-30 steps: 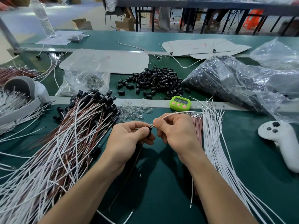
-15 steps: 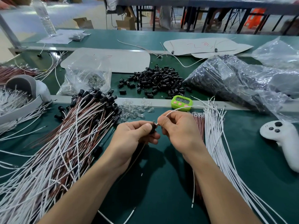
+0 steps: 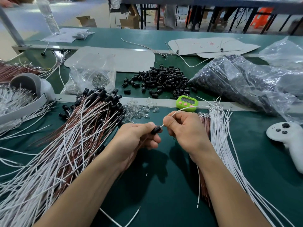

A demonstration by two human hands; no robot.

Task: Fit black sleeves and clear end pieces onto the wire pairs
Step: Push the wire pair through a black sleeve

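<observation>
Since a second ago the left hand (image 3: 139, 138) and right hand (image 3: 185, 131) have drawn a little apart. The sleeve (image 3: 156, 129) was then almost hidden in the left fingers, with the metal tip of the white wire (image 3: 183, 109) just at its mouth. Now it shows plainly and the tip is gone inside it. The left hand pinches the sleeve between thumb and forefinger. The right hand pinches the white wire just beside the sleeve, and the wire arches up and away towards the white pile (image 3: 219, 136) at right. Sleeve and wire are held just above the table (image 3: 164, 185), between the finished bundle (image 3: 78, 131) and the white pile. Piles and bags lie as before

A clear bag (image 3: 91, 74) behind the bundle holds clear end pieces, and more clear pieces (image 3: 139, 110) lie loose on the table near the hands. The big bag (image 3: 237, 82) at right is full of black sleeves, with a loose heap (image 3: 160, 81) of them between the two bags
</observation>
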